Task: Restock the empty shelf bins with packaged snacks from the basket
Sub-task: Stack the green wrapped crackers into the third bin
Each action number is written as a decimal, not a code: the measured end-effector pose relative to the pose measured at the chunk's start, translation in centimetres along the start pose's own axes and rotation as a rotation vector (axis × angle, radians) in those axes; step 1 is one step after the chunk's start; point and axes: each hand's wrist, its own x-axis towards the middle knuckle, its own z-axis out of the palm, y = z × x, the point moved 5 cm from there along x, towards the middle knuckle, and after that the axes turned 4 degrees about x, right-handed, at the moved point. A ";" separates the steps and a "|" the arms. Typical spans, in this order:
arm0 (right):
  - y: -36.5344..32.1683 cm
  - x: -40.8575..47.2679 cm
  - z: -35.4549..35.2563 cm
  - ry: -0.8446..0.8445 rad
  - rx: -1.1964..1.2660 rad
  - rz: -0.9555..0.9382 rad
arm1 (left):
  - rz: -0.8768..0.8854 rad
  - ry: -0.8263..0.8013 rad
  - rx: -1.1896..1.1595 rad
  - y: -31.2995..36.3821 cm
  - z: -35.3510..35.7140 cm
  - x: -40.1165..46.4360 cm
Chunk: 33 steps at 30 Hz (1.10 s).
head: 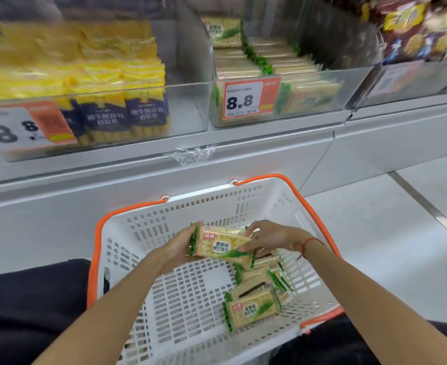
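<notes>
We held a cracker pack over the basket, its printed face up and its long axis running left to right, tilted a little so the right end sat lower. Our left hand gripped its left end, fingers curled round the green edge; our right hand pinched the right end between thumb and fingertips. A red string circled the right wrist.

The white basket with orange handles held more of the same packs in its right half, lying flat and overlapping at different angles; the nearest lay face up with its long axis roughly left to right.

On the shelf above, the middle clear bin held rows of matching packs standing on edge, behind an 8.8 price tag. The left bin held yellow-and-blue packs, with bare room at its right side. The right bin was blurred; we could make out only dark mixed packaging.
</notes>
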 end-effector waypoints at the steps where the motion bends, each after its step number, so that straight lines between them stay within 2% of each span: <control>1: -0.3 -0.1 -0.2 0.060 0.001 -0.036 | 0.001 0.013 -0.032 0.0 0.0 -0.3; 5: -1.0 -0.2 0.1 0.240 0.044 -0.185 | -0.002 0.041 -0.070 -0.2 0.1 -1.4; 8: -0.9 0.6 0.5 0.305 -0.008 -0.224 | 0.035 0.088 -0.103 0.0 0.0 -1.3; 14: 0.4 4.4 0.2 0.236 0.067 -0.165 | 0.068 0.152 0.023 -1.2 -1.1 1.2; 17: 3.1 7.7 -1.6 0.302 -0.016 -0.052 | 0.083 0.269 0.013 -2.4 -2.5 3.4; 18: 4.6 8.7 -2.5 0.333 -0.137 0.015 | 0.087 0.307 -0.015 -2.6 -2.9 3.9; 21: 9.0 10.8 -2.5 0.205 -0.680 0.178 | 0.090 0.408 -0.054 -3.1 -4.1 4.9; 23: 10.4 10.9 -1.2 0.119 -0.878 0.183 | 0.096 0.416 -0.053 -3.3 -4.7 5.4; 26: 10.7 11.0 0.2 0.157 -1.071 0.084 | 0.082 0.425 -0.067 -4.1 -5.9 5.8; 29: 9.6 10.5 0.1 0.167 -1.149 0.031 | 0.069 0.462 -0.052 -3.9 -6.6 5.3; 33: 7.7 8.2 -0.2 -0.095 -0.958 0.145 | 0.073 0.470 -0.003 -2.0 -5.6 3.6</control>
